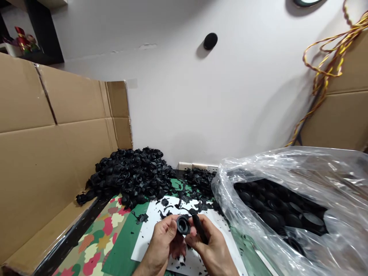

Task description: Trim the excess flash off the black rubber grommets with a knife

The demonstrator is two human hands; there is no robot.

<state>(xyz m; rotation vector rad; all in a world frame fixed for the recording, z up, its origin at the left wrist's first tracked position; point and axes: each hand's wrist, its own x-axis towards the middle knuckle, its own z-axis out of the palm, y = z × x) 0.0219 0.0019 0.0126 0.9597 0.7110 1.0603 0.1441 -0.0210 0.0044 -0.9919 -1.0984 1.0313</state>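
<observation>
My left hand [163, 239] is closed around a small black threaded plastic ring [183, 225], held up with its opening facing me. Close beside it, my right hand [211, 245] grips a thin black tool [199, 228] whose tip sits at the ring's right edge. Both hands hover over a white sheet [149, 234] strewn with black plastic shavings [172, 207]. Behind them lies a large heap of the same black ring parts [129, 176].
A tall cardboard sheet [51, 153] walls off the left side. On the right, a clear plastic bag [301, 199] holds more black parts. The table has a green floral cover [100, 237]. Yellow-red wires [327, 61] hang by the cardboard at the right.
</observation>
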